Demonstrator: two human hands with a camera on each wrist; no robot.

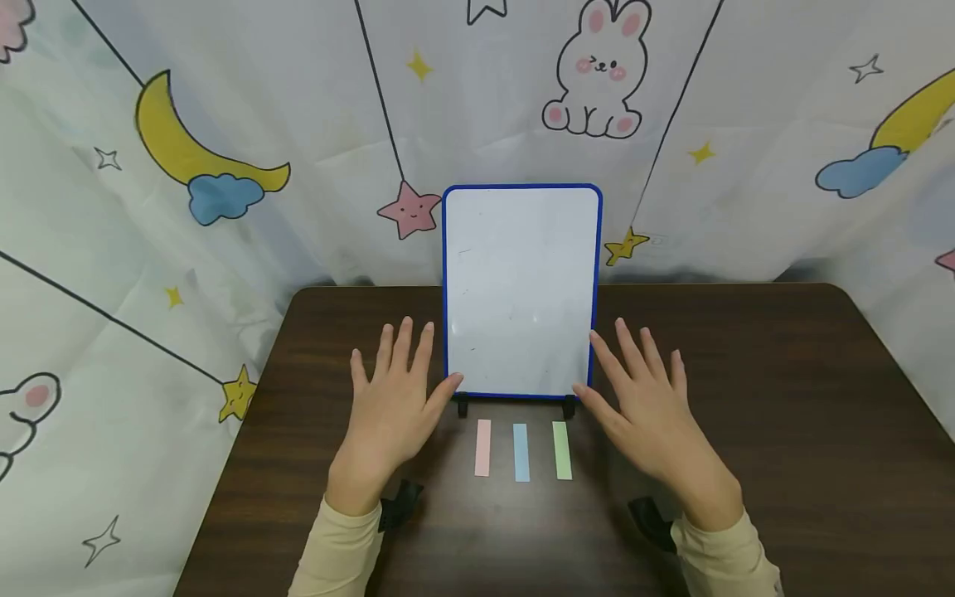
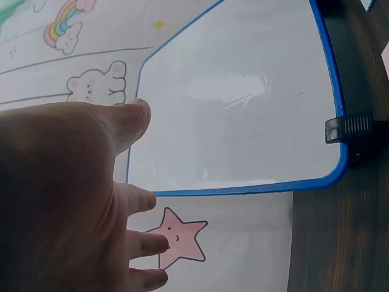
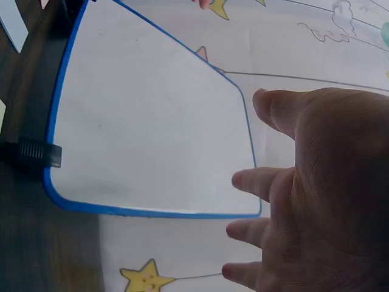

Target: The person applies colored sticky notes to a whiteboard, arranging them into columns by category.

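A small whiteboard [image 1: 521, 290] with a blue frame stands upright on black clip feet [image 1: 569, 406]. To its lower left, my left hand [image 1: 394, 406] has its fingers spread and holds nothing. Mirrored on the other side, my right hand [image 1: 647, 406] is spread too, also with nothing in it. In the head view both thumbs overlap the board's lower corners; whether they touch it I cannot tell. Three paper strips lie in a row in front of the board: pink [image 1: 482, 448], blue [image 1: 521, 453] and green [image 1: 563, 450].
Everything stands on a dark brown wooden table [image 1: 783, 414]. Behind and to the sides hangs a white curtain [image 1: 313, 99] printed with moons, stars and rabbits. Black bands [image 1: 652, 522] sit at both wrists, by the cream sleeves [image 1: 339, 547].
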